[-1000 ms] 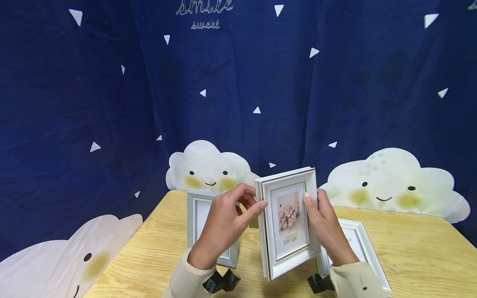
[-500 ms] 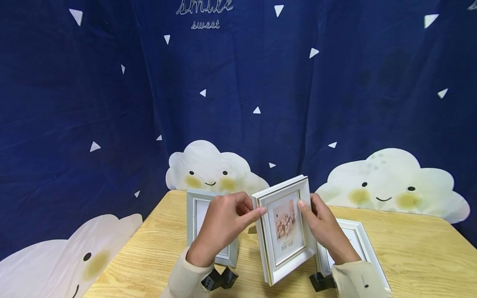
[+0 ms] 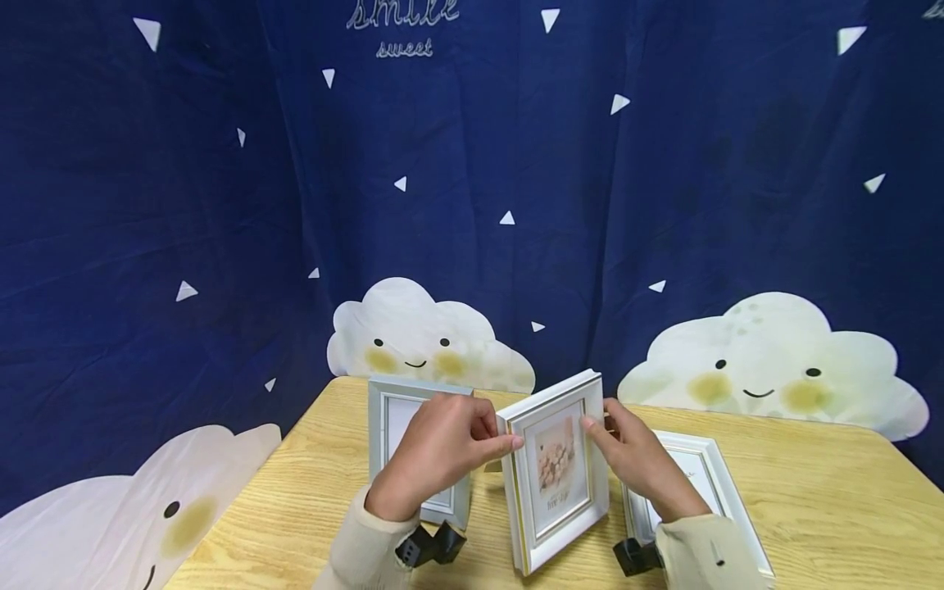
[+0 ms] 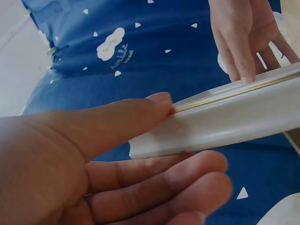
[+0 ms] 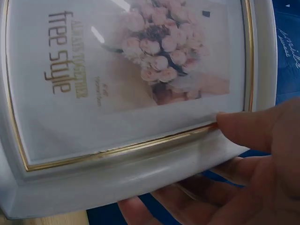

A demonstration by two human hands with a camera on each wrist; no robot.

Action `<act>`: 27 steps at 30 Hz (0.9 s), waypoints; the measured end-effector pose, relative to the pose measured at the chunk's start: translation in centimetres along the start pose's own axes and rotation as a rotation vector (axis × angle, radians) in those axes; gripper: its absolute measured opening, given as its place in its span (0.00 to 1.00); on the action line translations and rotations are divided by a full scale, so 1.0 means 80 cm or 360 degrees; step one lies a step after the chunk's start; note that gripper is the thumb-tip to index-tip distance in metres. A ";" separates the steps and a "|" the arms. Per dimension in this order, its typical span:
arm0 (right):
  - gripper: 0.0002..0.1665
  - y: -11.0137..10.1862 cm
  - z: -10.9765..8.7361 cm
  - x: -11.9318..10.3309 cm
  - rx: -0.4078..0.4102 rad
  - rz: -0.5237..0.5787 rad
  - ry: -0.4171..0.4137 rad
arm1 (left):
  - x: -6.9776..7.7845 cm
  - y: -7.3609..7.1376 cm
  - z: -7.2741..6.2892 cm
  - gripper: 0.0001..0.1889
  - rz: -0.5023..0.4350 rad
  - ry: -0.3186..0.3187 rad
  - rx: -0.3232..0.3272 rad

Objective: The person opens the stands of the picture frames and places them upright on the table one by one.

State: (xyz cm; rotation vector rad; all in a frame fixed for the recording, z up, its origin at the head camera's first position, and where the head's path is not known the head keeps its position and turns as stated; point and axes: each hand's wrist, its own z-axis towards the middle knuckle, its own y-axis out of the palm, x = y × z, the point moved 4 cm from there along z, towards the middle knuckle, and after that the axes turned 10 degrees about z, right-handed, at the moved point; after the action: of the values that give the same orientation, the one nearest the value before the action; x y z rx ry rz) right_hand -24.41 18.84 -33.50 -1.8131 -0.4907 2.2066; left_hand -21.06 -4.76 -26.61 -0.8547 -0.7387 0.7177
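Both hands hold a white picture frame (image 3: 558, 471) with gold inner trim, tilted upright over the table. A picture of pink flowers (image 5: 161, 47) and the words "free style" show behind its front. My left hand (image 3: 440, 449) pinches the frame's left edge, thumb in front; in the left wrist view the fingers (image 4: 187, 185) lie behind it. At the opposite edge, my right hand (image 3: 636, 455) grips with the thumb on the front border and fingers behind. Whether the frame's lower edge touches the table cannot be told.
A grey-blue picture frame (image 3: 378, 434) stands behind the left hand, partly hidden. Another white frame (image 3: 726, 492) lies or leans at the right, under the right wrist. Behind the wooden table (image 3: 833, 492) hangs a dark blue curtain (image 3: 457, 229) with clouds.
The white frame has been lowered toward the table and shifted slightly left, turning a little. Both hands have moved down with it, keeping their hold.
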 end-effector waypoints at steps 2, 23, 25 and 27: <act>0.18 0.001 0.000 0.002 -0.0011 -0.0021 0.0011 | -0.001 0.001 0.000 0.14 0.0011 0.0008 -0.0026; 0.21 0.010 0.000 0.003 -0.0041 -0.0052 -0.0045 | -0.010 0.000 -0.004 0.15 0.0143 0.0027 -0.0156; 0.21 0.010 -0.001 0.002 -0.0047 -0.0065 -0.0044 | -0.011 0.000 -0.005 0.15 0.0143 0.0018 -0.0168; 0.21 0.011 0.000 0.002 -0.0045 -0.0076 -0.0037 | -0.013 -0.001 -0.006 0.15 0.0144 0.0009 -0.0177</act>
State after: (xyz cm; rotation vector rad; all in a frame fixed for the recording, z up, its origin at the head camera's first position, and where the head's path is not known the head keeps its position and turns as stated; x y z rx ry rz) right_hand -24.40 18.10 -33.98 -1.7723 -0.5669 2.2020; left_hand -21.23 -5.76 -27.03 -0.9963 -0.7440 0.7596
